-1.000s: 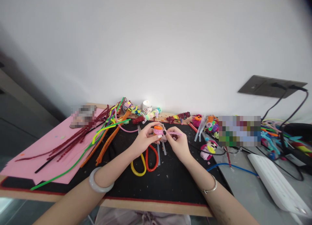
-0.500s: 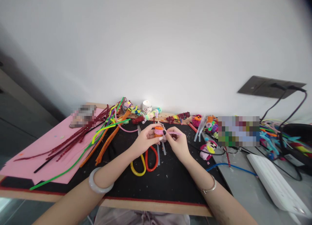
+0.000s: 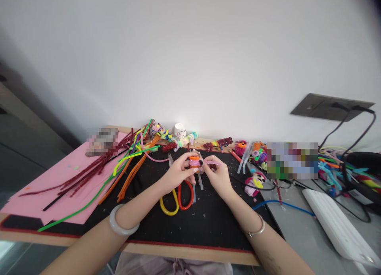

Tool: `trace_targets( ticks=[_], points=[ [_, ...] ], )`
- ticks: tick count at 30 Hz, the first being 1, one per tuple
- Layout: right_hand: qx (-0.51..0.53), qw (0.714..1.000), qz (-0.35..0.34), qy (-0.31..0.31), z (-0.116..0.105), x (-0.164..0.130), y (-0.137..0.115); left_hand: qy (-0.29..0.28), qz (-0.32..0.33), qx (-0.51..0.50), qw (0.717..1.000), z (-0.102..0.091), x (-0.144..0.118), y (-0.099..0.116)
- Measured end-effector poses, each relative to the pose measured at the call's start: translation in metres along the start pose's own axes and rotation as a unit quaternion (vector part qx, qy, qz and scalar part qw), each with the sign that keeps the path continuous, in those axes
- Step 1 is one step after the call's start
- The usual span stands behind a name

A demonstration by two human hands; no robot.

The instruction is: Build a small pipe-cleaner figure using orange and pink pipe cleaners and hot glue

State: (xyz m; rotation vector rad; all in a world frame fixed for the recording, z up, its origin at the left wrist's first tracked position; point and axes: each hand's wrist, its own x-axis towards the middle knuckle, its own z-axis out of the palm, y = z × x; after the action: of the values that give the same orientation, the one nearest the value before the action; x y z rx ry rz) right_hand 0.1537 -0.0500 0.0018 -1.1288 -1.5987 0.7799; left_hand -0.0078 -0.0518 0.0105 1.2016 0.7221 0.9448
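My left hand (image 3: 175, 175) pinches a small orange and pink pipe-cleaner figure (image 3: 194, 161) above the black mat (image 3: 208, 223). My right hand (image 3: 218, 175) meets it from the right and grips a pink pipe cleaner (image 3: 213, 163) whose loose end points right. Both hands hover just above a pair of scissors with a yellow and a red handle (image 3: 177, 197) lying on the mat. A pale bangle is on my left wrist and a thin silver one on my right.
Long pipe cleaners (image 3: 125, 164) in several colours fan out over pink paper (image 3: 50, 179) at the left. Small finished figures (image 3: 256, 179) and loose bits line the back and right. A white power strip (image 3: 336, 223), cables and a wall socket (image 3: 330, 106) are at the right.
My left hand has turned the small figure a little between its fingers. My right hand stays at the pink pipe cleaner. Nothing else has moved.
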Motion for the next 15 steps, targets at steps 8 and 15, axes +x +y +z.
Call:
trace_targets(
  ticks=[8, 15],
  points=[
    [0.001, 1.000, 0.006, -0.010, 0.0003, -0.0012, 0.0006, 0.011, -0.030, -0.025, 0.999, -0.0001, -0.0006, 0.0009],
    [-0.012, 1.000, -0.004, -0.005, -0.0007, 0.0006, 0.0011, 0.001, -0.036, -0.038, 0.999, -0.0017, -0.0012, -0.0003]
  ],
)
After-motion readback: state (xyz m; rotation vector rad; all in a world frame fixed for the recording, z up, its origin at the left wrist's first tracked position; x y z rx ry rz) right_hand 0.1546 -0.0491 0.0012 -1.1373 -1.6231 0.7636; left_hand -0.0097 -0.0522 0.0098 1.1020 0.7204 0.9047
